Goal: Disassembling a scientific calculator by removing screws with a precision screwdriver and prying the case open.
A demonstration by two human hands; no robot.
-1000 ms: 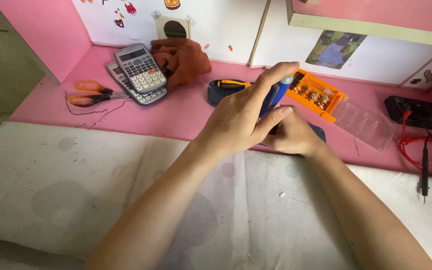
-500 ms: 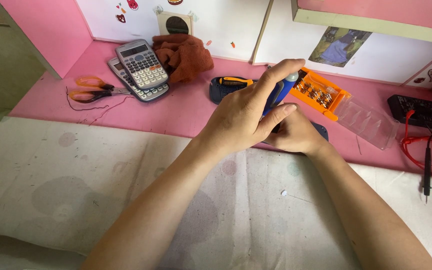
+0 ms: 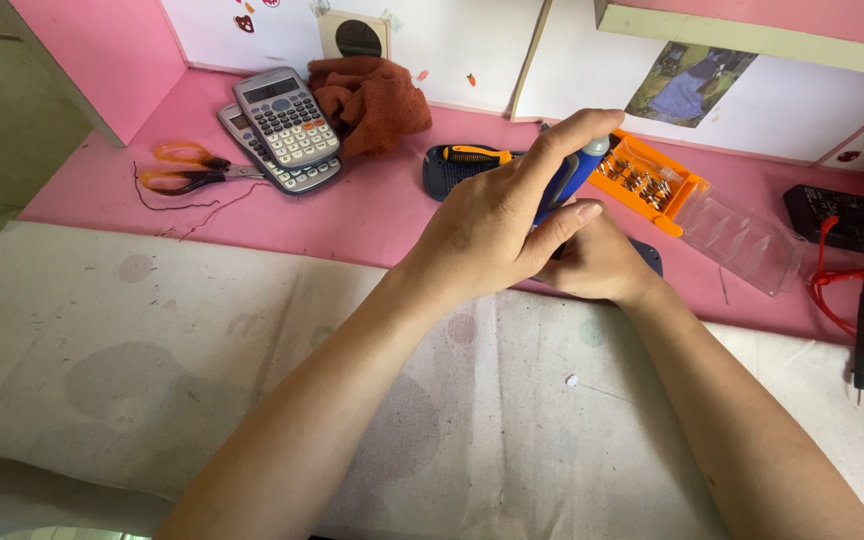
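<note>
The left hand (image 3: 497, 225) was closed around a blue-handled screwdriver (image 3: 570, 176), held upright over a dark device (image 3: 649, 256) at the pink desk (image 3: 382, 215) edge. The right hand (image 3: 597, 262) gripped the work below; its hold was hidden. Judged step: driving a screw. The orange bit case (image 3: 652, 180) lay just behind.

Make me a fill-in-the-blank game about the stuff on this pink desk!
1. The left hand grips a screwdriver whose handle is ____.
2. The two calculators lie just right of the orange-handled ____.
3. The bit tray beyond the right hand is coloured ____.
4. The crumpled cloth beside the calculators is ____.

Missing words: blue; scissors; orange; brown
</note>
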